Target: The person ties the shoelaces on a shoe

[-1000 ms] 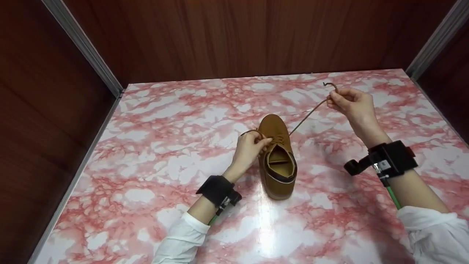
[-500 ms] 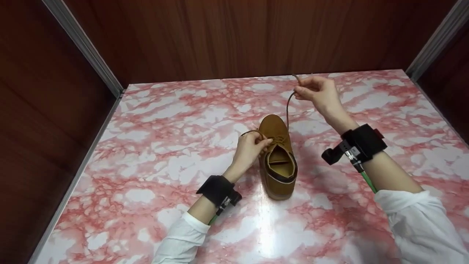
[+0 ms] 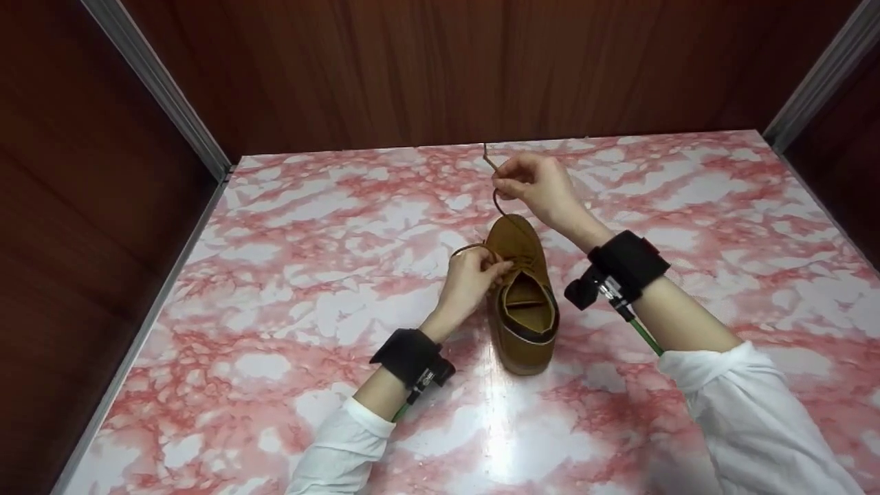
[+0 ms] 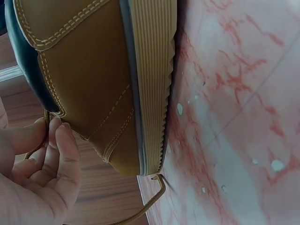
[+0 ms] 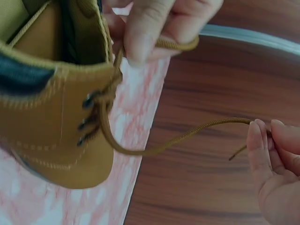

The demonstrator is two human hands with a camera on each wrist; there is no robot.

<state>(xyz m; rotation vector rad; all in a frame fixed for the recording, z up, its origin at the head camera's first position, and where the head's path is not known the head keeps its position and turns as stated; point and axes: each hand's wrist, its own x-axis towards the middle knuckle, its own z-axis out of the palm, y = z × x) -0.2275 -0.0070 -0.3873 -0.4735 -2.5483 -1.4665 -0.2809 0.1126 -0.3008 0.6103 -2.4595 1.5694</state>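
One broad, pink-and-white marbled tabletop [image 3: 261, 371]. Upright on it, tan lace-up shoe [image 3: 526, 356], toe pointing away from person, lying between hands. Bare left hand [image 3: 467, 278] at left of shoe's lacing, pinching thin brown cord lace end [image 5: 176, 45]. Bare right hand [image 3: 543, 189] in air near shoe's toe, pinching opposite brown lace end [image 5: 187, 135]. Step looks like crossing lace ends over shoe; next move probably calls for steady left pinch, some right-side slack.

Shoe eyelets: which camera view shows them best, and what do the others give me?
The right wrist view: it sees the brown shoe up close, with dark eyelets distinct beside the lace. The head view shows them too small to make out; the left wrist view shows side and sole, no eyelets.
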